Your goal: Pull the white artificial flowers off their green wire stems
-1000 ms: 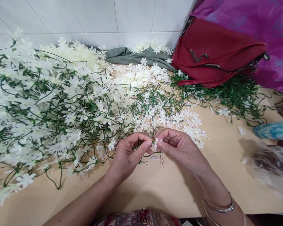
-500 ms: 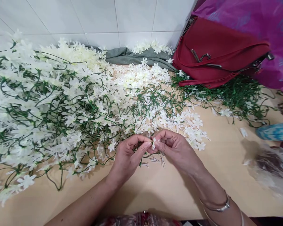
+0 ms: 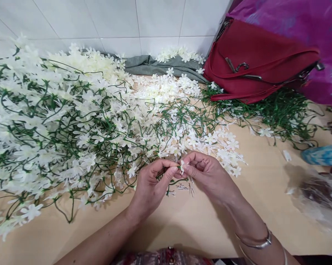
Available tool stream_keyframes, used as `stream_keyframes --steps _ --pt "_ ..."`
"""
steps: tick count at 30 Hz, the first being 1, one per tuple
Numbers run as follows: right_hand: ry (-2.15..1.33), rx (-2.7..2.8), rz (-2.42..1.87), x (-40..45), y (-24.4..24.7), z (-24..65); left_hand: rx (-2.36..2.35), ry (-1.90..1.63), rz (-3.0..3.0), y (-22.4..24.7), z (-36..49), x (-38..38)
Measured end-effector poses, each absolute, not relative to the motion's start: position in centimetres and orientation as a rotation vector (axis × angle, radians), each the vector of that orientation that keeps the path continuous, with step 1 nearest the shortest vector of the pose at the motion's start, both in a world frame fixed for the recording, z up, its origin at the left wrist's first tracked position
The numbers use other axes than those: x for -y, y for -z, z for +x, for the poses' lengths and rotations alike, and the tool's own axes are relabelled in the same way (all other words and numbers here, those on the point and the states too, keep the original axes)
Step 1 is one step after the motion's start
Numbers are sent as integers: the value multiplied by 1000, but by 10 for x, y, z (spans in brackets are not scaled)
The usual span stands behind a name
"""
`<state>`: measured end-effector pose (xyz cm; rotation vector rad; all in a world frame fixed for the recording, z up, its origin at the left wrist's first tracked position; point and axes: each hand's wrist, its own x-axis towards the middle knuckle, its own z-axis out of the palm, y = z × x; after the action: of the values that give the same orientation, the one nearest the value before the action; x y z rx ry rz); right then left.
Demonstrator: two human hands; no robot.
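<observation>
My left hand [image 3: 151,184] pinches a thin green stem [image 3: 179,167] between thumb and forefinger. Against the stem's tip, my right hand [image 3: 210,176] grips a small white artificial flower [image 3: 182,166] with thumb and fingers. The two hands almost meet at the flower. Beneath them on the table lie white stamens [image 3: 185,187] and part of a green stem. Just beyond my fingers spread loose white flower heads [image 3: 226,147] and a tangle of green stems [image 3: 182,116].
A large heap of white flowers on green stems [image 3: 58,129] fills the left. At the back right a red bag [image 3: 259,62] rests on green stems [image 3: 284,110], before a purple plastic bag [image 3: 320,44]. A blue-and-white object [image 3: 323,155] and clear plastic bag [image 3: 320,195] lie at the right.
My fingers have drawn slightly apart at the flower, so more of the green stem shows between them. The surrounding things stay as they were.
</observation>
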<state>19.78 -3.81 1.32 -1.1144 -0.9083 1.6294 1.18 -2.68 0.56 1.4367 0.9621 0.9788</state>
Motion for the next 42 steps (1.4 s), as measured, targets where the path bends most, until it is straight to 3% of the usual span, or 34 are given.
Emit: stream_keyframes --steps 13,21,26,33,42 --pt "-1478 1046 -1224 39 -18 201 -984 -997 1497 -4 15 31" --pt "-547 1307 -1568 26 -9 221 -856 -1110 1398 -1 15 46" --pt "-296 1528 -1723 14 1 218 -878 -1272 1642 -6 15 43" --pt "-428 1345 -1579 24 -9 219 -1039 -1338 1776 -8 17 35" --pt "-1325 1214 -1237 34 -21 208 -963 -1266 1904 -8 20 29"
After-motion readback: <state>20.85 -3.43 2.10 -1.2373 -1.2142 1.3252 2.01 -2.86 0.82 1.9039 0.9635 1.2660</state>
